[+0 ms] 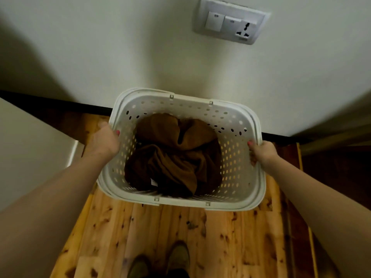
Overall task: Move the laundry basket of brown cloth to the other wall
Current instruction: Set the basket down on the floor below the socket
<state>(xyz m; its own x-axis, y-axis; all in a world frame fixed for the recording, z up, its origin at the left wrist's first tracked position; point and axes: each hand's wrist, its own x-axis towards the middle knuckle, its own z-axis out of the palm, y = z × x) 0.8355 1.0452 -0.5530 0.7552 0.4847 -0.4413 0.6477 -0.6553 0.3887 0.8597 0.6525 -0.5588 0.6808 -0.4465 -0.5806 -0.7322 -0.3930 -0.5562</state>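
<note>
A white perforated laundry basket (234, 125) hangs in front of me above the wooden floor, close to a pale wall. Crumpled brown cloth (172, 155) fills its bottom. My left hand (106, 141) grips the basket's left rim, thumb over the edge. On the opposite side, my right hand (261, 152) is closed on the right rim. The basket's far edge reaches the dark skirting board at the foot of the wall.
A pale wall (120, 47) stands straight ahead with a switch and socket plate (232, 23) at upper right. A white furniture panel (26, 149) is on the left, a dark surface (337, 169) on the right. My feet (160, 261) stand on the knotty wooden floor (180, 233).
</note>
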